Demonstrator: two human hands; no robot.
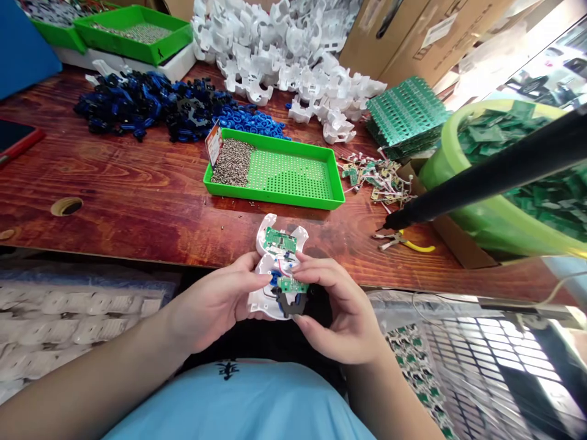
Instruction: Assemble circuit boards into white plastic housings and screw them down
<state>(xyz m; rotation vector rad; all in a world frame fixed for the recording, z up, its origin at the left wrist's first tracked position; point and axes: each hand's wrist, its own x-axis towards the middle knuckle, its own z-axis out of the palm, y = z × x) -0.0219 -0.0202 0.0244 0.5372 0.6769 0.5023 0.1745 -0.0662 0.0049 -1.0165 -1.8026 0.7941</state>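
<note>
- White plastic housing assembly (266,264): I have it in front of the blue shirt (243,403), at the near edge of the wooden bench (137,195), gripped between both hands.
- Its upper part carries a green circuit board (280,240); lower down I see a smaller green board (293,285), a blue piece (275,277) and a black plastic piece (292,304). I cannot tell how the two parts are joined.
- My left hand (224,290) is clamped on the assembly's left side, thumb beside the blue piece.
- My right hand (337,299) curls around the other side, fingertips near the smaller board, thumb at the lower edge of the black piece.
- Beyond them sits a green perforated tray (298,171), small screws (233,162) heaped at its left end.
- To its right I make out wired boards (376,174) and yellow-handled pliers (403,241), with the tip of a black rod-shaped tool (481,171) just above the pliers.
- Farther back lie blue and black plastic parts (142,101), a heap of white housings (284,43) and stacked green board panels (406,113).
</note>
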